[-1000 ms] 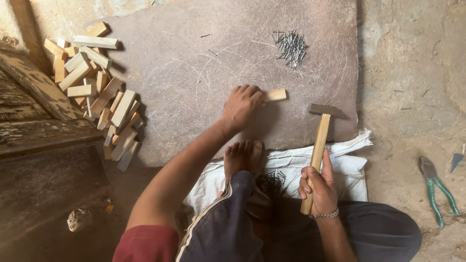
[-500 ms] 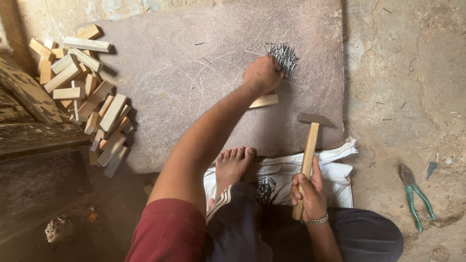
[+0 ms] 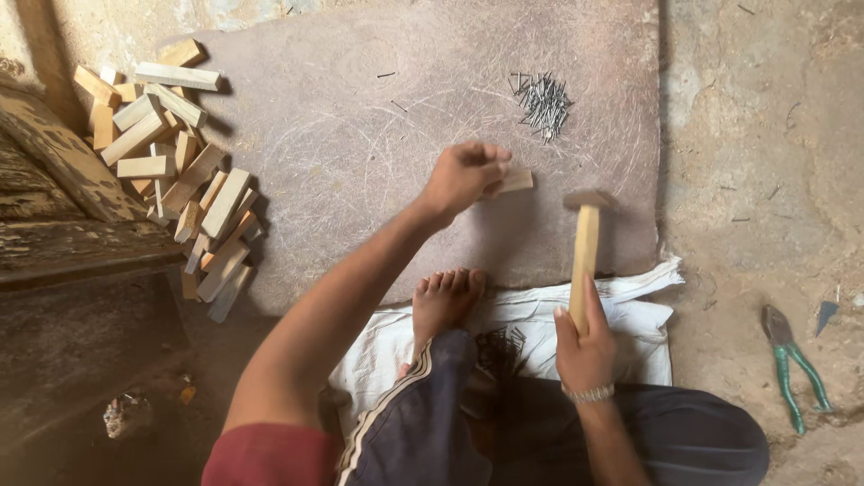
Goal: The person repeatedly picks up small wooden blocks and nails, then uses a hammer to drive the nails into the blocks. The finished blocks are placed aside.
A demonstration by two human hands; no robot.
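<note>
Seated on the floor, you work at a broad flat slab (image 3: 360, 135) whose right edge runs just beyond your hammer; past it lies bare, rough ground where green-handled pliers (image 3: 792, 364) rest well to the right of your right hand. Open slab stretches above and to the left of your left hand, up to a pile of wood offcuts (image 3: 171, 171) heaped along the slab's left edge. The slab's near edge meets a white sack (image 3: 630, 310) spread under your legs, with your bare foot (image 3: 443, 301) just below your left hand.

Your left hand (image 3: 463, 175) is curled nearly closed, fingertips pinched together over the near end of a small wood block (image 3: 515, 181) lying on the slab; whether a nail sits between the fingers cannot be made out. A heap of nails (image 3: 543, 101) lies up and to the right of that hand, near but apart from it.

Your right hand (image 3: 583, 346) is wrapped tight round the wooden handle of the hammer (image 3: 587, 238), whose blurred head hangs just right of the block.

Half a second ago your left hand was stretched out to the nail heap; it has come back to the block, and the hammer stands closer to the block than before.
</note>
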